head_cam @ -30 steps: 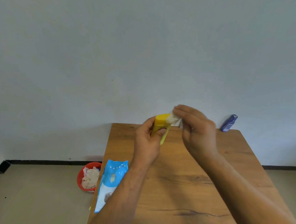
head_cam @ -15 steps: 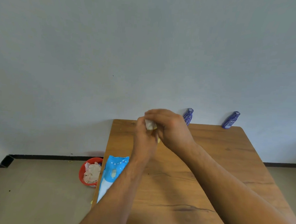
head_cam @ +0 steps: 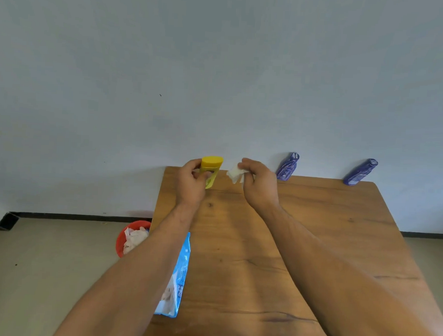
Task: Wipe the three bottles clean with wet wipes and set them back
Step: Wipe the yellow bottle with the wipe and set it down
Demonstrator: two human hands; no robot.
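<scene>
The left hand [head_cam: 191,184] is gripping the yellow bottle [head_cam: 211,167] near upright over the tabletop's [head_cam: 314,237] far edge. The right hand's [head_cam: 259,185] fingers [head_cam: 246,164] are pinching the wipe [head_cam: 235,175], with the bottle lying at its 9 o'clock, apart.

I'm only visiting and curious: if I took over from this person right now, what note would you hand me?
Left hand grips the yellow bottle over the table's far edge.
Right hand pinches a wipe, apart from that bottle.
Left blue bottle and right blue bottle stand at the far edge by the wall; whether they are wiped cannot be told.
Wipes pack lies at the left edge; the red bin on the floor holds used wipes.
Left to do: probably finish the yellow bottle, set it back, bin the wipe.
</scene>
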